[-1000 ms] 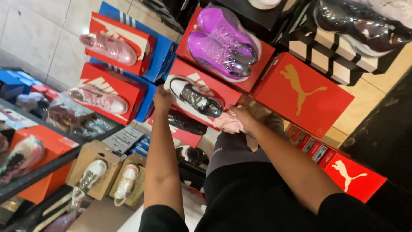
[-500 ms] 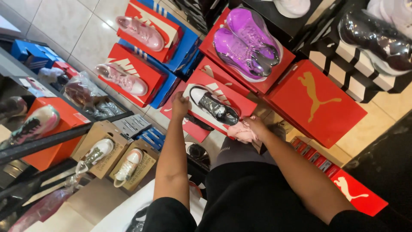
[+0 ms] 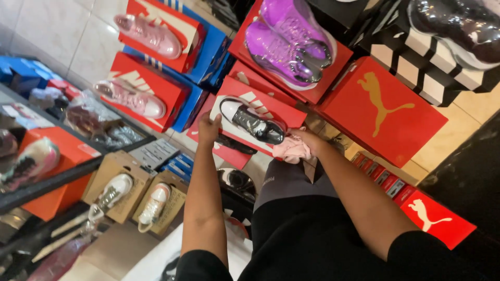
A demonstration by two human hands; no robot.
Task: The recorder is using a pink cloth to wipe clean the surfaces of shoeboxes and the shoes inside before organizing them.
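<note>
1. Black-and-white sneaker (image 3: 252,123) lies on top of a red shoebox (image 3: 259,120) in a stack of boxes; its long axis runs diagonally across the lid, the white end toward the lid's upper-left corner and the black end toward its lower-right edge.
2. The left hand (image 3: 208,127) rests against the left edge of that red shoebox, just beside the sneaker's white end. Its fingers curl over the box edge, gripping the box rather than the shoe.
3. The right hand (image 3: 304,140) is at the lower-right corner of the same box, near the sneaker's black end, clenched around a crumpled pink cloth (image 3: 292,150).
4. Above this box, a pair of purple sneakers (image 3: 289,44) sits on another red box, long axes running from upper left to lower right.
5. To the left, two pink sneakers (image 3: 148,36) (image 3: 130,99) lie on red boxes stacked over blue ones.
6. Right of the purple pair stands a red box with a gold cat figure (image 3: 383,109).
7. Low on the left, two pale sneakers (image 3: 112,192) (image 3: 154,204) stand in open brown cardboard boxes on the floor.
</note>
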